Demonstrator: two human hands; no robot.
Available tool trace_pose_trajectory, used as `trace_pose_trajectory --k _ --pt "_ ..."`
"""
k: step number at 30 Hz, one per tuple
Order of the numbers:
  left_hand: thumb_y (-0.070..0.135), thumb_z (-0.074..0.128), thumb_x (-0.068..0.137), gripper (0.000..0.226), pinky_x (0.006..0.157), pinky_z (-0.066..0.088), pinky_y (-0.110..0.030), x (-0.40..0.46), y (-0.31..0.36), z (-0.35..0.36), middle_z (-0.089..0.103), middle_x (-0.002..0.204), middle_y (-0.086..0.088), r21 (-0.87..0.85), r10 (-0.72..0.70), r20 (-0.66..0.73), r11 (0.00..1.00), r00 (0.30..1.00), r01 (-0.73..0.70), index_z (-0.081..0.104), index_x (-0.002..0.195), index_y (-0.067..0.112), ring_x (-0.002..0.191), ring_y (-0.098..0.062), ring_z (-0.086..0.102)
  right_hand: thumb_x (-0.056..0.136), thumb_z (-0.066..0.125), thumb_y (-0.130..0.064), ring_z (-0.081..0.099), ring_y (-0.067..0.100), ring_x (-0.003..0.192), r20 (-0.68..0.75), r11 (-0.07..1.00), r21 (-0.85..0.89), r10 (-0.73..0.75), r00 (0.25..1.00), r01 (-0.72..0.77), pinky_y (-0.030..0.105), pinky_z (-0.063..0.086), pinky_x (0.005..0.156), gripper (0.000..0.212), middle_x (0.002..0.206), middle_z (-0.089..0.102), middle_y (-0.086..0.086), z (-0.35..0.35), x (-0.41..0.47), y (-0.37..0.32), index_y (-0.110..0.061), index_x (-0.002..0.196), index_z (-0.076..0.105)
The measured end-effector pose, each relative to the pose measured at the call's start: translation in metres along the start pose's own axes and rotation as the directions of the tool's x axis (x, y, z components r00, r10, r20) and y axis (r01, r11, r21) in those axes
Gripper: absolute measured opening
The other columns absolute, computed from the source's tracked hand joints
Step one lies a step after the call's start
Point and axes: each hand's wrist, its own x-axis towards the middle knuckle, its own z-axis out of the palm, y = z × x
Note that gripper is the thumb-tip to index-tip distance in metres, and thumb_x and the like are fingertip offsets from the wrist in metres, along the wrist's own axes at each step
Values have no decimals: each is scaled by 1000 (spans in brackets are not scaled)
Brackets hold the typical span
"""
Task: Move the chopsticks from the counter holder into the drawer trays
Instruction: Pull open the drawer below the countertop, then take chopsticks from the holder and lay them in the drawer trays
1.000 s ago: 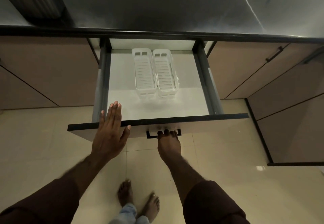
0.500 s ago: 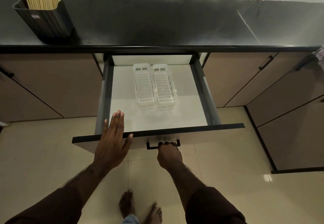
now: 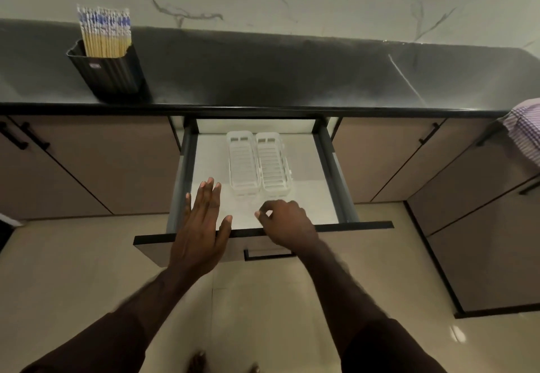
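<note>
Partly hidden drawer handle (image 3: pixel 267 254) behind right hand (image 3: pixel 287 222)

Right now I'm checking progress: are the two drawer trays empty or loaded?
Empty. Both white trays show their bare slatted bottoms in the open drawer, and the chopsticks stand upright in the black holder.

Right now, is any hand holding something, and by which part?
Nothing is held. The left hand is flat and open over the drawer front; the right hand is loosely curled, empty, off the handle.
</note>
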Motion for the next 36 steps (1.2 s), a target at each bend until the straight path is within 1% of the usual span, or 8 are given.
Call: trace_pose_trajectory --k 5,8,12,14,19,23,29,36 --pt "40 34 98 62 121 -3 -35 31 -3 -38 11 161 -12 40 45 -76 998 996 -43 25 150 8 150 -21 4 95 51 -47 65 27 96 -139 996 64 -50 989 60 41 55 86 30 104 71 8 -34 11 -38 -27 109 68" --pt "44 33 98 65 121 2 -40 49 -11 -62 9 161 -10 59 44 -112 998 993 -37 21 152 11 150 -21 3 96 52 -44 64 23 100 -198 991 49 -111 974 123 39 53 87 31 104 73 6 -48 14 -67 -22 111 69" --pt "48 32 97 68 120 -4 -34 66 -30 -99 5 161 -5 0 42 -163 999 986 -42 18 152 13 149 -16 -1 97 54 -40 67 19 93 -279 980 15 -184 943 196 33 53 84 31 106 74 2 -56 18 -116 -18 111 71" --pt "50 31 95 69 119 -2 -36 71 -45 -120 5 161 -5 -35 55 -179 997 982 -62 20 152 12 149 -16 0 97 54 -40 67 17 90 -315 979 14 -189 930 204 29 51 81 31 104 74 0 -53 22 -143 -19 110 71" --pt "45 37 95 68 120 7 -43 88 -110 -177 14 160 -13 -48 147 -201 986 968 -160 26 150 8 149 -22 7 93 55 -45 66 21 88 -392 985 16 -150 908 170 39 56 82 29 95 74 2 -33 35 -213 -23 102 71" --pt "44 39 95 69 120 4 -41 101 -165 -225 11 161 -11 -18 192 -225 979 955 -201 20 152 10 150 -19 2 93 54 -45 66 21 91 -429 982 0 -170 887 188 34 53 78 29 95 74 0 -24 46 -274 -23 99 72" --pt "49 35 94 71 118 -9 -26 117 -230 -268 6 160 -6 -8 206 -254 977 945 -215 17 152 12 148 -14 -2 95 56 -42 67 12 86 -439 974 10 -199 876 227 25 48 74 30 98 75 -1 -13 72 -341 -18 106 72" --pt "47 36 94 69 121 7 -41 150 -287 -268 15 159 -11 -59 172 -269 979 948 -195 23 150 9 149 -16 5 96 57 -40 66 7 83 -427 963 -11 -249 869 271 15 45 66 29 98 73 -2 2 131 -378 -18 110 70"
